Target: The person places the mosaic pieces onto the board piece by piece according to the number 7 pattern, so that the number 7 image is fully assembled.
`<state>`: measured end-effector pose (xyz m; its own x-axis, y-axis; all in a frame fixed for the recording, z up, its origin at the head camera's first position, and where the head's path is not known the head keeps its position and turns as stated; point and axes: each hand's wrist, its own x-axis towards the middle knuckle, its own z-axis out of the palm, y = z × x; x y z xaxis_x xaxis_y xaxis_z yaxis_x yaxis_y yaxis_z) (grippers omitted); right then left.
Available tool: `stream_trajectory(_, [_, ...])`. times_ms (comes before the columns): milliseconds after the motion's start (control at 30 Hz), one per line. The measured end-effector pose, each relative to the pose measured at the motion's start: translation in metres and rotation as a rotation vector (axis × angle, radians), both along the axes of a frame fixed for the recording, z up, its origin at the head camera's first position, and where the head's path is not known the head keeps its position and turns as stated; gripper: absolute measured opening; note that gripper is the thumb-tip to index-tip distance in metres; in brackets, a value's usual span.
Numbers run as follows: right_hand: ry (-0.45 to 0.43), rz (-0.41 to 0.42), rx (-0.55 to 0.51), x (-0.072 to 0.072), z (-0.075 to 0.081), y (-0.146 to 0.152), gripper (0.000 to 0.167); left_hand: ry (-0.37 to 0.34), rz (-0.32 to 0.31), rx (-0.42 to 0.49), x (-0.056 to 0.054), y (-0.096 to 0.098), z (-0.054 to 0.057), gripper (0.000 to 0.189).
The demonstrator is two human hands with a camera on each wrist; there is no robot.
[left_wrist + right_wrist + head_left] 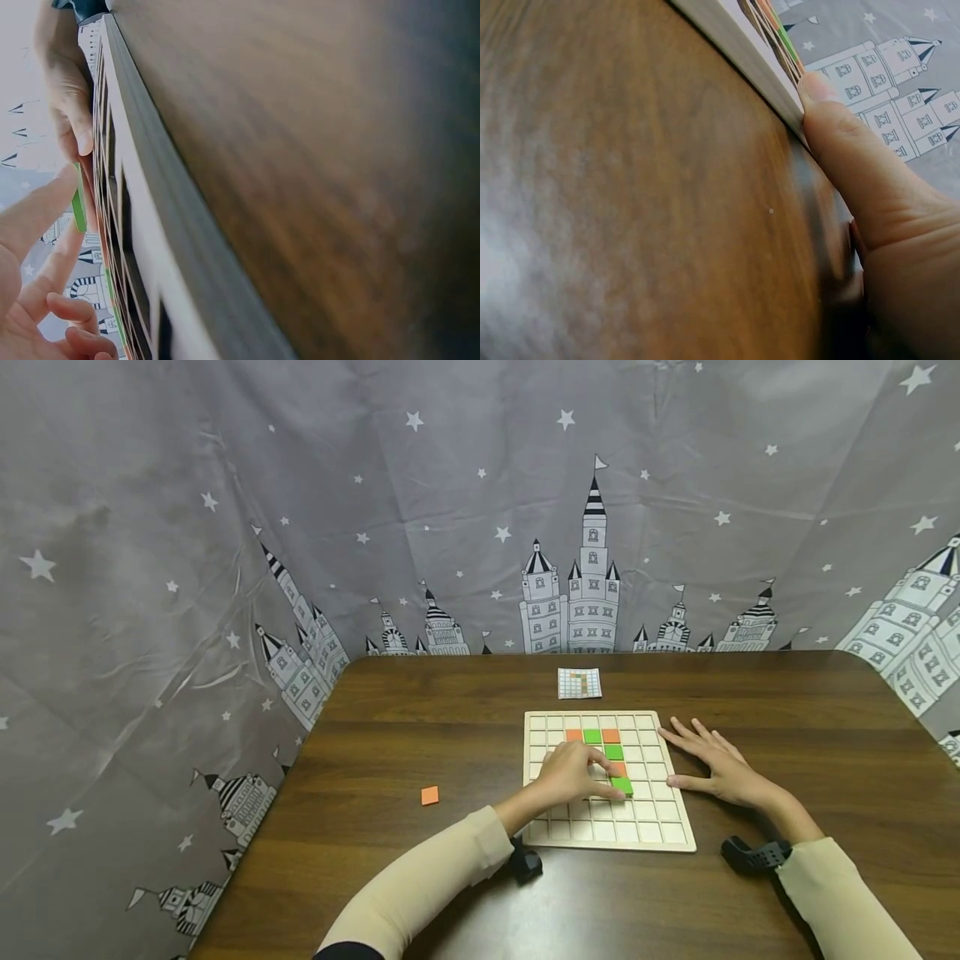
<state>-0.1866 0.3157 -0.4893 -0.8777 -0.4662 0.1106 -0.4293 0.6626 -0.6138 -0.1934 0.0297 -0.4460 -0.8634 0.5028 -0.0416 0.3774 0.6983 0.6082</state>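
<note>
Over a pale wooden grid board (666,833), my left hand (567,774) pinches a green square tile (622,787) between thumb and index finger. The left wrist view shows that tile (79,204) edge-on and tilted, close over the grid. Just above it in the head view lie an orange tile (618,769) and another green tile (613,752). A row of orange, green (592,736) and orange tiles runs along the board's upper part. My right hand (720,768) lies with fingers spread at the right edge, its thumb (840,124) touching the board's side.
A loose orange tile (430,795) lies on the brown wooden table (375,735), left of the board. Behind the board is a small printed card (579,683) with a coloured grid pattern. A grey curtain (450,510) with castles and stars hangs behind the table.
</note>
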Motion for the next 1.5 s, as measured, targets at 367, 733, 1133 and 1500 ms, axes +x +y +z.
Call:
stream_trajectory(367, [0.011, -0.004, -0.004, 0.000, -0.002, 0.001, 0.076, -0.019, 0.010, -0.021, -0.001, 0.002, -0.002, 0.031])
stream_trajectory(733, [0.015, -0.001, -0.010, -0.001, -0.003, 0.001, 0.076, 0.004, 0.021, -0.041, -0.001, 0.002, -0.006, 0.029])
stream_trajectory(1133, [0.000, -0.005, -0.004, 0.001, -0.002, 0.000, 0.076, 0.015, 0.022, -0.041, 0.001, 0.001, -0.007, 0.031])
stream_trajectory(1500, [0.002, -0.006, -0.011, 0.000, -0.002, -0.001, 0.075, -0.066, 0.040, 0.076, 0.001, -0.008, 0.003, 0.027])
